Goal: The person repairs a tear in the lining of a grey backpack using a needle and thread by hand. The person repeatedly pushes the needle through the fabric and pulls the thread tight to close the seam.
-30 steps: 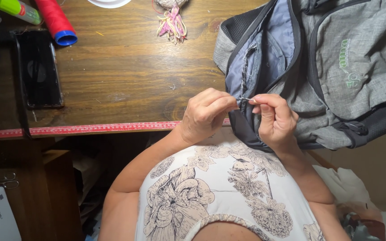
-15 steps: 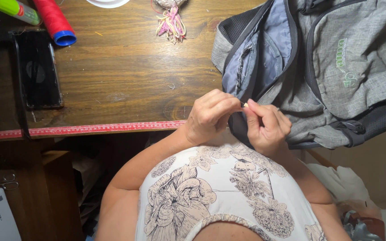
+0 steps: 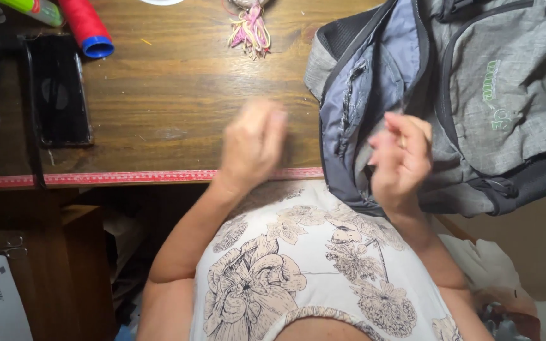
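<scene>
Head view shows the left hand [image 3: 252, 144] blurred at mid-frame over the wooden table [image 3: 178, 95], fingers loosely curled, apart from the right hand [image 3: 400, 159]; whether either pinches a needle or thread cannot be told. The right hand rests against the open grey backpack [image 3: 494, 107] at the right of the frame, beside its blue-grey lining [image 3: 364, 95], where a ragged seam shows. That seam looks unfinished, so mending appears partly done at most. A red measuring tape [image 3: 127, 177] edges the table; a red thread spool [image 3: 86, 26] and black phone [image 3: 58, 88] lie upper left.
</scene>
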